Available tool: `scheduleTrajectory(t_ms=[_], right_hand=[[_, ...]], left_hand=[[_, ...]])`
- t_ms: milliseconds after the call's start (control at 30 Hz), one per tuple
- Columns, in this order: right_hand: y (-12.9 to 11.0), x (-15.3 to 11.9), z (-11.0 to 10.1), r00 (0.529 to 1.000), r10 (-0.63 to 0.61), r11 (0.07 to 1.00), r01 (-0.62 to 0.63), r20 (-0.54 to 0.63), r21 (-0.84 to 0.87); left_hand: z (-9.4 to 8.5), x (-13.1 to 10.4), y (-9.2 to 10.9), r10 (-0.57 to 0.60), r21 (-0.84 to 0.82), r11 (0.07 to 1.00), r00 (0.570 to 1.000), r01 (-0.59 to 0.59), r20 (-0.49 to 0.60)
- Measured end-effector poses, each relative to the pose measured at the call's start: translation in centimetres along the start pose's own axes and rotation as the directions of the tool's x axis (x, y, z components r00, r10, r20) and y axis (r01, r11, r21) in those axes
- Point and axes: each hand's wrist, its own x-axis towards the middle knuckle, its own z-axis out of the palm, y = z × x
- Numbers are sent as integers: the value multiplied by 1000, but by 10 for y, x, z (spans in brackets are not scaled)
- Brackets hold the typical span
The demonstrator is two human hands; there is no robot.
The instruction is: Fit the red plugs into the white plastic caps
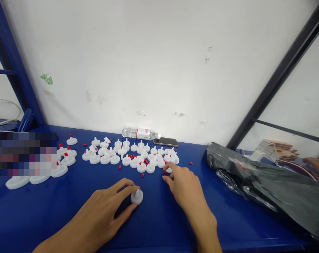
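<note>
Between the thumb and fingers of my left hand is a white nozzle cap, standing upright on the blue table with its bare spout up. My right hand reaches to the near right edge of a cluster of white caps, its thumb and index finger apart around a small red tip. Whether they touch it is hard to tell. Loose red tips are scattered among and before the cluster. On the left, several white caps carry red tips on their spouts.
A clear bottle lies by the wall beside a phone. Grey plastic bags cover the table's right side. Another person's hand shows at the far right. Blue frame posts rise at the left.
</note>
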Motion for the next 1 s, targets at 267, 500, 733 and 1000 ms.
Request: scheduleTrajectory(t_ms=[267, 500, 733, 1000], right_hand=[[3, 0, 2, 999, 25, 999, -25, -20, -23], [0, -2, 0, 997, -54, 975, 66, -57, 214], [-16, -12, -7, 954, -298, 673, 201, 13, 712], [-31, -17, -5, 903, -429, 666, 338, -29, 665]], left_hand=[[6, -1, -3, -2, -13, 1000, 1000, 2, -18], [4, -2, -2, -15, -20, 1000, 1000, 15, -1], [4, -2, -4, 14, -2, 1000, 1000, -14, 11], [6, 1, -6, 40, -93, 995, 999, -41, -17]])
